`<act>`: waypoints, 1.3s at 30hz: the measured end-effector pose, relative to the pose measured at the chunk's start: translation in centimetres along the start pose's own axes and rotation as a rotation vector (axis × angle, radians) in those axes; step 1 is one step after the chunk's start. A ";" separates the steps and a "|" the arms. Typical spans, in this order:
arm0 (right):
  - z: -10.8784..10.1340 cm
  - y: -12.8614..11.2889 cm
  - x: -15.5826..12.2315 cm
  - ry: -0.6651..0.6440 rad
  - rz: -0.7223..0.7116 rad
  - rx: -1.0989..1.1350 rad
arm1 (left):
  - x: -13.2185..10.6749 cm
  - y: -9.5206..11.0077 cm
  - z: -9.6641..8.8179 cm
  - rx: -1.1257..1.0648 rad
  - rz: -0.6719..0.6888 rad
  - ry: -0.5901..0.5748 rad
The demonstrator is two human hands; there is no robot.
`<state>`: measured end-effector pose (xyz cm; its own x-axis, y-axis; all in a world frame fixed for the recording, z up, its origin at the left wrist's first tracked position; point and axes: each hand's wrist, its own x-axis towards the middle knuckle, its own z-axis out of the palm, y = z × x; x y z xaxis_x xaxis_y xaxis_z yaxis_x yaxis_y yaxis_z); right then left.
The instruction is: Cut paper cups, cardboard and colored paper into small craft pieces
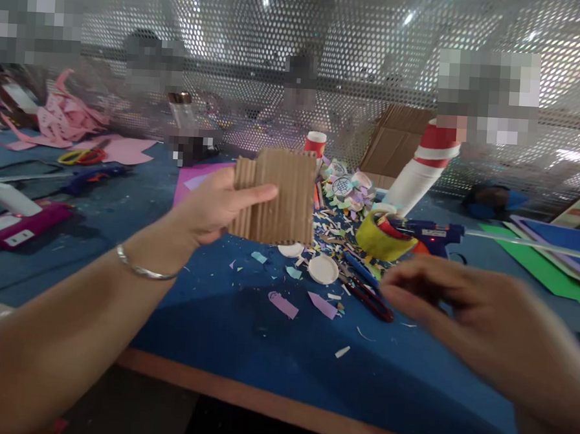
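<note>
My left hand (pixel 222 204) grips a square piece of corrugated cardboard (pixel 286 197), its thumb laid across the ribbed face and the fingers hidden behind. The cardboard is held up above the middle of the table. On the right, my right hand (pixel 464 317) is blurred, its fingers loosely bent with a gap to the thumb; nothing shows in it. Just beyond it a blue glue gun (pixel 430 231) rests with its nozzle on a yellow tape roll (pixel 383 238). Dark red-handled scissors (pixel 370 299) and a blue pen-like tool (pixel 361 270) lie beside its fingertips.
Paper scraps (pixel 283 304) and a white paper disc (pixel 323 269) litter the blue table (pixel 206 323). Stacked paper cups (pixel 416 178) lean at the back right. Coloured sheets (pixel 550 263) lie far right. Left are a magenta glue gun (pixel 24 224) and yellow-and-red scissors (pixel 82 157). A perforated metal screen (pixel 257 99) stands behind.
</note>
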<state>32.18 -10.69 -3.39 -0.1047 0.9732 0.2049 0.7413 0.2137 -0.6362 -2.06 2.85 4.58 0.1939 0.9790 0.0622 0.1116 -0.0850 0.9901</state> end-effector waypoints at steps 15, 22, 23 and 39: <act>2.3 -3.9 6.8 -0.290 0.072 -0.379 | -0.9 -3.2 5.4 -0.483 -0.046 -0.123; 1.6 -3.7 6.5 -0.083 0.052 -0.010 | -1.0 -3.4 5.1 -0.420 0.006 -0.078; 1.6 -3.7 6.4 -0.067 0.059 0.052 | -1.1 -3.4 5.1 -0.416 0.009 -0.071; 4.1 -5.7 5.9 0.024 0.266 0.829 | -1.6 -4.0 5.9 -0.417 -0.001 -0.066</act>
<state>24.63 -5.87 -1.62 0.0238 0.9996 -0.0176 0.0161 -0.0180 -0.9997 2.92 0.59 -0.19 0.2576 0.9640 0.0666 -0.2897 0.0113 0.9570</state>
